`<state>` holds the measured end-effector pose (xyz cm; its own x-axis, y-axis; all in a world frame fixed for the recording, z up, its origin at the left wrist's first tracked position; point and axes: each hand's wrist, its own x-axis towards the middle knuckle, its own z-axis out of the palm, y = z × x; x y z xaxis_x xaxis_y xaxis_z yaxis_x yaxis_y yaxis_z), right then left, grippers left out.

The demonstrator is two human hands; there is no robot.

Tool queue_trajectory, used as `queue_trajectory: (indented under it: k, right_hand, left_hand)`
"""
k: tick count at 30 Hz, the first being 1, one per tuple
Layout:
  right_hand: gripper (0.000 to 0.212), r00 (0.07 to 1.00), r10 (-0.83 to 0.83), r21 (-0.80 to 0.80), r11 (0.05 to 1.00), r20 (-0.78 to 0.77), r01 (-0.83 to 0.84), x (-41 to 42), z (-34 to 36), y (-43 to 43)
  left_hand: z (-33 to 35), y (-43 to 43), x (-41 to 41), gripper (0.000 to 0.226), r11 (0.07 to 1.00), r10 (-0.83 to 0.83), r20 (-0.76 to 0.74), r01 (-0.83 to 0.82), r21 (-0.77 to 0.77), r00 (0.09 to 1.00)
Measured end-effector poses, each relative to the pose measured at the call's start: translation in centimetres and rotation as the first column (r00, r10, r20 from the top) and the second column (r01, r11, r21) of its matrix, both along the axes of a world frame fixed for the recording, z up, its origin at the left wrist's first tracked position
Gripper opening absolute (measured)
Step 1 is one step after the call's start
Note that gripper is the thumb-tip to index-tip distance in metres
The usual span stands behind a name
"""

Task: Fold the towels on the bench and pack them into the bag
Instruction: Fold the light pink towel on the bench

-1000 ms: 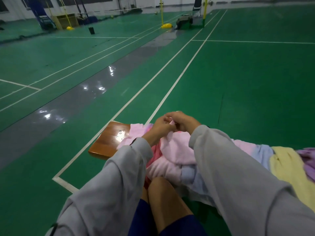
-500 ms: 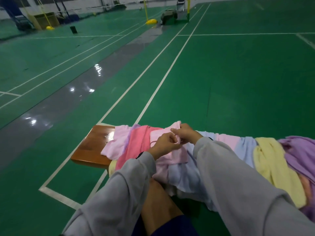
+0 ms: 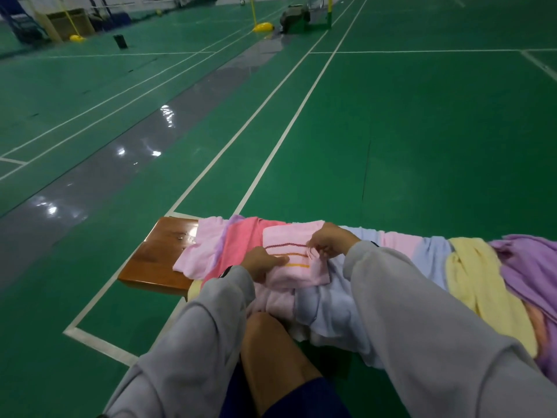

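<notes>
A wooden bench (image 3: 156, 260) runs left to right, covered by several towels. On top lies a light pink towel (image 3: 289, 236) with dark and yellow stripes, spread partly flat. My left hand (image 3: 262, 262) rests on its near left part, fingers extended along the cloth. My right hand (image 3: 327, 242) pinches its right edge, where the fabric bunches. Under it lie a coral towel (image 3: 241, 242), a pale pink one (image 3: 199, 251), a pale blue one (image 3: 331, 309), a yellow one (image 3: 476, 276) and a purple one (image 3: 530, 263). No bag shows.
Green court floor (image 3: 422, 146) with white lines lies beyond the bench. My bare knee (image 3: 271, 342) is right against the bench's near side. Far off stand a yellow post base (image 3: 262, 26) and a dark bag (image 3: 294, 18).
The striped pink towel, bunched between both hands before, now lies spread flatter on the pile. My hands have moved apart, the left lower and nearer. The view has tilted down.
</notes>
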<state>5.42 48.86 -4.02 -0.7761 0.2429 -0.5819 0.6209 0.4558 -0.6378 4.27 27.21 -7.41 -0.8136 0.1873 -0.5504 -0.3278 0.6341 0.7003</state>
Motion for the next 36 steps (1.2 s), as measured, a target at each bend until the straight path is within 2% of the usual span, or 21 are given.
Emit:
queue_trajectory:
  k: [2, 4, 6, 8, 10, 12, 14, 17, 19, 20, 22, 24, 26, 28, 30, 32, 34, 36]
  right_hand:
    - [0.013, 0.998, 0.035, -0.022, 0.999, 0.049, -0.034, -0.2, 1.0, -0.1]
    - [0.014, 0.999, 0.009, -0.158, 0.987, 0.031, -0.004, -0.2, 1.8, -0.2]
    - [0.009, 0.994, -0.107, -0.476, 0.873, 0.033, 0.109, -0.3, 2.4, -0.1]
    - [0.009, 0.979, -0.192, -0.717, 0.674, 0.066, 0.180, 0.0, 2.4, 0.0]
    - [0.018, 0.978, -0.189, -0.719, 0.667, 0.086, 0.192, 1.3, 1.3, 0.2]
    - [0.021, 0.979, -0.173, -0.591, 0.781, 0.105, 0.201, 3.1, -0.1, 0.2]
    - [0.025, 0.966, -0.186, -0.443, 0.862, 0.177, 0.247, 3.3, -1.6, 0.2]
    - [0.036, 0.959, -0.203, -0.432, 0.860, 0.199, 0.271, 2.8, -1.9, -0.5]
    - [0.043, 0.966, -0.220, -0.461, 0.849, 0.138, 0.259, 3.2, -1.9, -0.8]
    - [0.040, 0.970, -0.227, -0.479, 0.844, 0.086, 0.240, 3.4, -2.0, -0.8]
    - [0.031, 0.983, -0.180, -0.489, 0.856, 0.026, 0.169, 3.0, -2.2, -0.4]
    - [0.046, 0.995, -0.102, -0.457, 0.883, 0.025, 0.102, 1.6, -2.6, 0.4]
    - [0.055, 0.996, -0.044, -0.426, 0.902, 0.079, 0.074, 1.1, -2.9, 0.8]
    - [0.047, 0.991, -0.010, -0.322, 0.945, 0.131, 0.052, 1.8, -3.1, 0.9]
    - [0.045, 0.998, -0.016, -0.199, 0.980, 0.054, 0.027, 2.3, -2.9, 0.2]
    - [0.052, 0.997, 0.059, 0.039, 0.998, -0.053, -0.057, 2.3, -2.9, -0.6]
    - [0.055, 0.987, 0.149, 0.258, 0.957, -0.061, -0.129, 2.1, -2.7, -1.5]
    - [0.073, 0.989, 0.135, 0.335, 0.936, -0.067, -0.106, 2.0, -3.1, -2.0]
  left_hand:
    - [-0.5, -0.6, -0.1, 0.041, 0.999, 0.027, 0.006, -0.028, 0.039, 1.000]
    - [-0.9, -1.1, -0.3, 0.037, 0.993, 0.089, -0.036, -0.086, 0.081, 0.995]
    - [-0.6, -1.6, -0.4, 0.020, 0.981, 0.132, 0.001, -0.131, 0.143, 0.991]
    - [0.1, -2.2, -0.3, 0.029, 0.972, 0.146, 0.097, -0.161, 0.169, 0.985]
    - [0.6, -2.6, -0.6, 0.031, 0.958, 0.178, 0.199, -0.216, 0.188, 0.964]
    - [0.6, -2.7, -0.7, 0.041, 0.941, 0.189, 0.301, -0.260, 0.218, 0.935]
    - [1.0, -2.4, -0.2, 0.049, 0.936, 0.192, 0.307, -0.268, 0.230, 0.932]
    - [0.6, -1.6, 0.3, 0.048, 0.943, 0.117, 0.257, -0.188, 0.274, 0.959]
    - [-0.2, -0.8, 0.3, 0.068, 0.941, 0.112, 0.185, -0.163, 0.296, 0.976]
    - [-0.4, -0.4, 0.4, 0.069, 0.950, 0.114, 0.148, -0.151, 0.273, 0.982]
    - [-0.5, 0.1, 0.5, 0.051, 0.956, 0.137, 0.082, -0.153, 0.249, 0.987]
    - [-0.4, 0.1, 0.3, 0.045, 0.943, 0.131, 0.113, -0.159, 0.292, 0.985]
    - [-0.8, -0.8, -0.1, 0.071, 0.931, 0.112, 0.154, -0.158, 0.329, 0.982]
    - [-1.5, -1.5, -0.5, 0.087, 0.942, 0.091, 0.205, -0.151, 0.299, 0.974]
    - [-2.4, -2.0, -0.6, 0.085, 0.946, 0.120, 0.220, -0.179, 0.272, 0.968]
    - [-3.2, -2.0, -1.0, 0.091, 0.935, 0.141, 0.226, -0.205, 0.288, 0.964]
    - [-4.7, -1.8, -1.8, 0.095, 0.918, 0.148, 0.216, -0.215, 0.333, 0.965]
    - [-4.9, -1.5, -2.2, 0.096, 0.903, 0.150, 0.198, -0.215, 0.372, 0.969]
